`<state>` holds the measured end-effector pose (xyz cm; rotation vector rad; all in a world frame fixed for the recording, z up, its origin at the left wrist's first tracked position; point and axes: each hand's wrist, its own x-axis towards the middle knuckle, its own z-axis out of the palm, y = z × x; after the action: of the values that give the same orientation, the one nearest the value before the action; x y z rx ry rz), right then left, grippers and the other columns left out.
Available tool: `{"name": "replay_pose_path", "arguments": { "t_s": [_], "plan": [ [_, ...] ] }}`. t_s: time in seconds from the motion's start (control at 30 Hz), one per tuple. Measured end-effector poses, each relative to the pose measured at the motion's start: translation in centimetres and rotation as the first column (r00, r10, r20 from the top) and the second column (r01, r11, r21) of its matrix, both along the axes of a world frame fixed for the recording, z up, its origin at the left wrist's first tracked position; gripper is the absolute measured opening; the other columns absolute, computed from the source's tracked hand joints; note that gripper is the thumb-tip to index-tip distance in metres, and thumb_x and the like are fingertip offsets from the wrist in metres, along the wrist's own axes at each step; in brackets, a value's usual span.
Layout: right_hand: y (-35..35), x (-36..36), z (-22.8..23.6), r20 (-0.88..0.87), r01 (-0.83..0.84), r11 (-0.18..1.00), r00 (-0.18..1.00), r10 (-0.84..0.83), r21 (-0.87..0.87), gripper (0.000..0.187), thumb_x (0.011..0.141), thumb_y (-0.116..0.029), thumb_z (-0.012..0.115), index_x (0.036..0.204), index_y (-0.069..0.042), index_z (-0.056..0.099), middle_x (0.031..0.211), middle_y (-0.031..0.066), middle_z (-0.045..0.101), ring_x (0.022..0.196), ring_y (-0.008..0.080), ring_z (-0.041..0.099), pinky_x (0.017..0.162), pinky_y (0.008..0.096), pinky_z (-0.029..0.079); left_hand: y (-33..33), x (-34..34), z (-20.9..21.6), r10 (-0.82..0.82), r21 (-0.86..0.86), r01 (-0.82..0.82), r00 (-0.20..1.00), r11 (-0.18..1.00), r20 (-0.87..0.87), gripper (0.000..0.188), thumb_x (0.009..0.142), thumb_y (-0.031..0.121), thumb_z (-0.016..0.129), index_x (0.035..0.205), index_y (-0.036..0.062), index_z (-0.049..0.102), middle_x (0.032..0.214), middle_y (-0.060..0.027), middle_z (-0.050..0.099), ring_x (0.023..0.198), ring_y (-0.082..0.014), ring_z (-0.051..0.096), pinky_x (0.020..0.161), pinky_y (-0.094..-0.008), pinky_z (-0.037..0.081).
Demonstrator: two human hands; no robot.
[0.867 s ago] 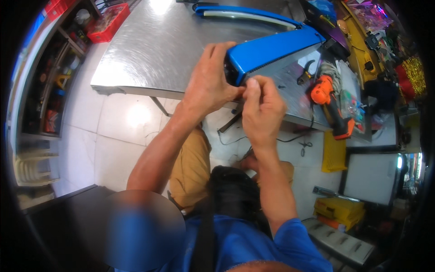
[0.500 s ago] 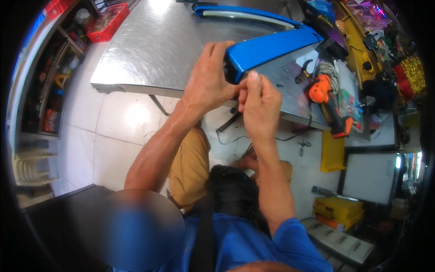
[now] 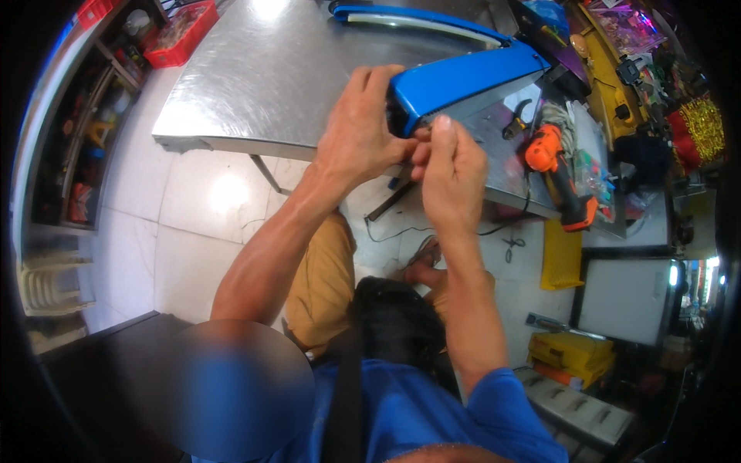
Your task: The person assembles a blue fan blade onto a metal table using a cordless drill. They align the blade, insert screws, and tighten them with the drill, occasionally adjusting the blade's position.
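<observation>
A blue folding lamp (image 3: 468,77), with a wide grey-sided base and a slim arm bearing a pale strip, lies on the metal table. My left hand (image 3: 359,123) holds the near left end of the base, fingers on its far side and thumb underneath. Beside that end, my right hand (image 3: 451,166) is closed in a pinch, thumb uppermost. Whatever the pinched fingertips hold is too small or hidden to name. The dark end face of the base is partly covered by my left hand.
To the right on the table (image 3: 231,85) lie an orange and black power drill (image 3: 546,150), pliers (image 3: 519,118) and small plastic bags (image 3: 594,181). Scissors (image 3: 512,248) and a cable are on the floor below. A red crate (image 3: 181,38) stands at the far left.
My right hand has shifted slightly right, and its fingertips have drawn a little away from my left thumb. My left hand keeps its hold on the lamp.
</observation>
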<state>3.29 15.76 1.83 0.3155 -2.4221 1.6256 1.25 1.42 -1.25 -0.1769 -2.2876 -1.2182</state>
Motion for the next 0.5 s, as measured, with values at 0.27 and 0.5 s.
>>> {"name": "replay_pose_path", "arguments": {
  "t_s": [0.27,0.5],
  "plan": [
    [-0.3,-0.3,-1.5,-0.369,0.085,0.989,0.929,-0.035,0.12,0.016,0.103,-0.014,0.062,0.095,0.0,0.065,0.071,0.0103,0.068,0.057,0.019,0.063,0.056,0.0337,0.048,0.2,0.1,0.0,0.006,0.012,-0.006,1.0,1.0,0.017,0.083,0.067,0.022,0.094,0.136,0.0025,0.053,0.123,-0.0196,0.057,0.109,-0.0374,0.064,0.09,-0.0444,0.057],
    [-0.9,0.1,-0.4,-0.152,0.029,0.999,0.988,-0.032,-0.023,0.018,0.102,-0.014,0.065,0.092,0.0,0.065,0.071,0.0104,0.069,0.059,0.0163,0.064,0.056,0.0321,0.049,-0.1,-0.1,-0.2,-0.01,-0.013,0.011,0.999,1.0,0.038,0.083,0.071,0.027,0.092,0.139,0.003,0.051,0.125,-0.0187,0.055,0.113,-0.037,0.063,0.093,-0.0473,0.057]
  ]
}}
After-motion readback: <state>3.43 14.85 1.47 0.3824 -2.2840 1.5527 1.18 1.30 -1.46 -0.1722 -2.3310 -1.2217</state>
